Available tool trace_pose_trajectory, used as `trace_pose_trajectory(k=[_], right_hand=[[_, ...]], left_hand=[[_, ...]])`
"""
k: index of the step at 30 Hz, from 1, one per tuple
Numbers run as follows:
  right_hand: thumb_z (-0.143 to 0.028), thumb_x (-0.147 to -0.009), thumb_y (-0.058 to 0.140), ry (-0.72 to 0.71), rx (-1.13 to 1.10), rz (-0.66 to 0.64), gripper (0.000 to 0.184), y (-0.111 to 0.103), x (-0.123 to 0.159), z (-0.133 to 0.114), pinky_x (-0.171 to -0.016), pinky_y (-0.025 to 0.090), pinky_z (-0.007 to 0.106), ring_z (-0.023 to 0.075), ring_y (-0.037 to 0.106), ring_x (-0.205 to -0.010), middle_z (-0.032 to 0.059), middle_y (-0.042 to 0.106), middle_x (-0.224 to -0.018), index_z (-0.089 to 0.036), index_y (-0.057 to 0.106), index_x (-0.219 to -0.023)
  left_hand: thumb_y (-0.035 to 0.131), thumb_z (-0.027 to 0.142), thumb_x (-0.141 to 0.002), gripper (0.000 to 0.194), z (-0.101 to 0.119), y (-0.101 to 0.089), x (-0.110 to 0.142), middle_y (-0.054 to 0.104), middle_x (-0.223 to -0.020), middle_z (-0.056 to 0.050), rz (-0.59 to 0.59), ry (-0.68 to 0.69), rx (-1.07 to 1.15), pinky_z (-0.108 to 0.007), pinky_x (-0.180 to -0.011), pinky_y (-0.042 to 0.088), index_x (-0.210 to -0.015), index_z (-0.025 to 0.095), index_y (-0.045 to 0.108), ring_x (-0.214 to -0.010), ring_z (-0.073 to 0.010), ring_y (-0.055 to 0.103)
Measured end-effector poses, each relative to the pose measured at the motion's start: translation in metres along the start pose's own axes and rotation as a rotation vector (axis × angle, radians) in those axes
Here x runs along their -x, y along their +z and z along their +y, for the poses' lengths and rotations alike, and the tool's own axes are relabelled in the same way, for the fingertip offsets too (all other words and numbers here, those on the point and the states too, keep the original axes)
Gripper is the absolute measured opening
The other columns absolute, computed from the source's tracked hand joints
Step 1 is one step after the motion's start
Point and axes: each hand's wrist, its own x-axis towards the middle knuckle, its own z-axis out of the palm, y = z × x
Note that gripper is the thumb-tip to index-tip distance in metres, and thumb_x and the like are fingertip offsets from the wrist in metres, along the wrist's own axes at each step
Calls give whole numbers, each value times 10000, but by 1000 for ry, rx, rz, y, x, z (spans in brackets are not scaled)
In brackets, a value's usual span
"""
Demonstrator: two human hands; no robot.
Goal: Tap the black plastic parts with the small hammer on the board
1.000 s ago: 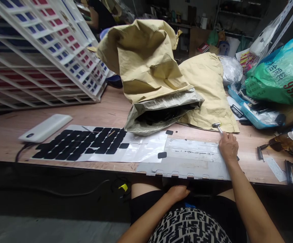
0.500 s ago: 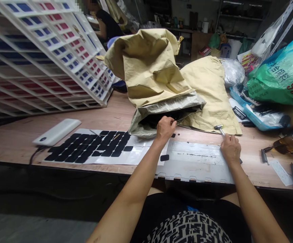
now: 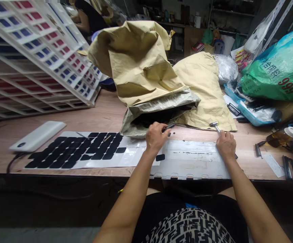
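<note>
My left hand (image 3: 155, 137) is closed around a small dark elongated part (image 3: 169, 127), just in front of the open mouth of a yellow woven sack (image 3: 143, 67). Dark contents show dimly inside its grey lining. My right hand (image 3: 226, 145) grips a small hammer (image 3: 214, 124) by the handle; its metal head points away from me, by the edge of a second, flatter sack (image 3: 199, 77). Between my hands lies a translucent plastic sheet (image 3: 187, 167). Left of it, a white sheet (image 3: 133, 158) carries rows of black rounded pads (image 3: 67, 152), with one loose pad (image 3: 160, 157) near the sheets' overlap.
A white device with a cable (image 3: 38, 136) lies at the left, below a tilted white plastic crate (image 3: 67, 67). On the right are a blue basket (image 3: 252, 114), a green bag (image 3: 275, 71), a lidded brown cup (image 3: 278, 137) and black frames (image 3: 288, 168). Another person (image 3: 90, 15) sits behind.
My left hand has drawn back slightly from the sack's mouth, and the dark part now shows clearly in its fingers. My right hand keeps the hammer in place. The view has shifted a little.
</note>
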Motion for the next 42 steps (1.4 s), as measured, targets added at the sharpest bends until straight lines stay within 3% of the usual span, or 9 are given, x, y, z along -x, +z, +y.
trace_pose_trajectory(k=[4,6,10,14,19,24,29,35,42], right_hand=[[-223,-961,431,15,0,-16,324,-3,0,-1,-696,314,320,242,478,-909,117,565,-998,-171,583,-1242],[-237,-970,430,28,-10,-20,323,-3,1,-1,-698,318,317,236,481,-901,112,568,-998,-182,588,-1246],[-251,-984,425,49,-44,-20,329,1,-1,2,-701,328,315,227,491,-901,107,581,-1006,-203,606,-1255],[-231,-966,444,59,-160,-56,357,-1,-6,7,-718,368,311,226,522,-914,110,608,-1013,-202,626,-1272],[-248,-969,427,39,-614,22,404,-35,17,1,-854,480,340,226,607,-988,112,667,-1106,-179,607,-1324],[-310,-993,470,-187,-962,-154,356,-73,72,-20,-943,526,353,210,643,-1089,88,689,-1189,-207,627,-1296],[-269,-1012,439,-287,-946,-156,363,-78,100,-34,-895,549,346,197,659,-1003,85,689,-1078,-222,597,-1336],[-241,-1007,435,-276,-821,-143,351,-70,103,-37,-844,563,339,198,669,-930,79,681,-1008,-210,614,-1307],[-248,-1009,437,-213,-869,-127,346,-69,106,-30,-897,536,340,195,656,-1007,81,681,-1062,-211,606,-1308]], left_hand=[[721,325,-829,144,30,16,39,660,-903,-35,-337,240,309,-316,-772,457,-926,220,737,-879,-200,581],[751,304,-800,125,41,30,49,661,-882,-33,-406,261,316,-332,-801,443,-892,222,741,-905,-211,568],[791,295,-760,141,46,49,53,669,-893,-22,-411,233,283,-370,-882,410,-881,237,748,-945,-222,550],[809,324,-747,184,42,50,51,661,-890,-13,-431,232,287,-366,-881,397,-908,252,759,-950,-220,540],[802,350,-762,199,41,50,50,654,-876,-7,-428,220,302,-358,-869,399,-943,271,779,-938,-214,536],[812,360,-756,212,40,53,50,659,-865,-4,-404,211,317,-341,-840,405,-953,283,794,-902,-199,529],[791,335,-781,175,41,52,50,647,-859,-5,-400,242,276,-344,-849,393,-951,293,795,-878,-192,510],[758,341,-809,115,42,50,50,645,-849,-7,-408,246,279,-343,-837,389,-900,283,797,-855,-185,508],[777,338,-789,202,39,54,50,665,-896,-8,-399,250,271,-360,-859,397,-981,278,792,-889,-194,532]])
